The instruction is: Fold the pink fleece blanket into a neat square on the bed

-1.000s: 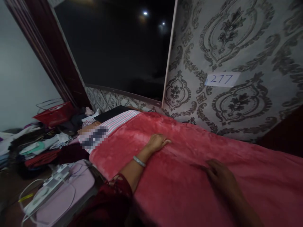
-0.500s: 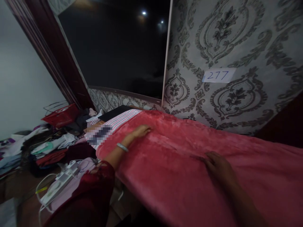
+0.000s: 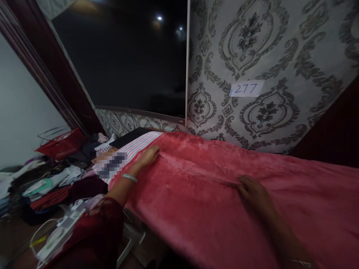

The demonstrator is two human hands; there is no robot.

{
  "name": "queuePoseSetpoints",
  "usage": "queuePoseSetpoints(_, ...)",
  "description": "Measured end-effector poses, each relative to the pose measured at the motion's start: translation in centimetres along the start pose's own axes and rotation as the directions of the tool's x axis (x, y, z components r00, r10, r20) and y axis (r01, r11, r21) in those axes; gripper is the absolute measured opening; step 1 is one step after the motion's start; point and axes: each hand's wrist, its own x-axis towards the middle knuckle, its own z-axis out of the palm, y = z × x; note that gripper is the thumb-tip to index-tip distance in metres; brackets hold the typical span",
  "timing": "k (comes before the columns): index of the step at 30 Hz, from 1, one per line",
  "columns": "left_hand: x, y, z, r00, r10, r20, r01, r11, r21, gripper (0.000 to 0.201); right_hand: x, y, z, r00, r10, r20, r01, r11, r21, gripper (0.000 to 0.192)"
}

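Observation:
A pink plush blanket (image 3: 190,205) is spread out before me, its far side close to the wall. My left hand (image 3: 150,155), with a bracelet at the wrist, pinches the blanket near its left end. Just beyond that hand lies a pink-and-white striped cloth (image 3: 144,144) along the blanket's left side. My right hand (image 3: 251,188) is closed on the blanket farther right, fingers around a bit of its plush. Between both hands runs a raised, taut crease. The undersides of my fingers are hidden.
Piles of folded clothes (image 3: 50,196) and a red bag (image 3: 60,144) fill the left. A white power strip (image 3: 60,233) with cords lies at lower left. Behind the blanket are a large dark screen (image 3: 126,56) and patterned wallpaper with a paper label (image 3: 246,88).
My left hand has moved left along the blanket, toward the striped cloth. The crease between my hands looks straighter and longer. The whole view has shifted slightly.

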Motion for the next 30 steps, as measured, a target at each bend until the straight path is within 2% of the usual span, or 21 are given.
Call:
queuePoseSetpoints(2, -0.1, -0.2, -0.4, 1.000, 0.014, 0.002, -0.014, 0.999, 0.032, 0.017, 0.0, -0.2, -0.2, 1.000, 0.009, 0.012, -0.009, 1.000, 0.016, 0.022)
queuePoseSetpoints(5, 0.1, -0.8, -0.6, 0.996, 0.047, 0.082, -0.053, 0.996, 0.073, 0.016, 0.1, -0.3, -0.4, 0.999, 0.021, 0.035, -0.022, 0.999, 0.041, 0.025)
queuePoseSetpoints(11, 1.4, -3.1, 0.0, 0.977, 0.091, 0.191, -0.098, 0.995, 0.025, 0.042, -0.1, 0.3, 0.0, 0.999, 0.040, 0.031, -0.042, 0.998, 0.043, 0.023)
queuePoseSetpoints(14, 1.9, -3.5, 0.6, 0.979, 0.087, 0.182, -0.091, 0.996, 0.015, 0.036, -0.2, 0.3, 0.0, 0.998, 0.049, 0.039, -0.051, 0.998, 0.044, 0.023)
queuePoseSetpoints(17, 1.9, -3.3, 0.5, 0.989, 0.025, 0.148, -0.032, 0.998, 0.047, 0.028, 0.0, 0.1, -0.3, 0.997, 0.043, 0.061, -0.047, 0.997, 0.063, 0.024)
queuePoseSetpoints(20, 1.5, -2.8, -0.6, 0.995, -0.067, 0.079, 0.059, 0.993, 0.104, 0.027, 0.2, -0.3, -0.4, 0.998, 0.024, 0.066, -0.030, 0.996, 0.088, 0.024)
queuePoseSetpoints(25, 0.6, -2.1, -2.5, 0.989, -0.145, -0.027, 0.148, 0.961, 0.233, 0.031, 0.6, -1.2, -0.5, 0.997, 0.014, 0.079, -0.020, 0.997, 0.072, 0.025)
queuePoseSetpoints(27, 0.4, -2.2, -2.4, 0.985, -0.173, -0.025, 0.172, 0.934, 0.313, 0.034, 0.8, -1.3, -0.6, 0.996, 0.014, 0.084, -0.018, 0.998, 0.054, 0.024)
queuePoseSetpoints(30, 0.5, -2.4, -1.8, 0.984, -0.172, 0.038, 0.145, 0.916, 0.373, 0.035, 0.8, -1.3, -0.6, 0.997, 0.009, 0.080, -0.013, 0.999, 0.048, 0.023)
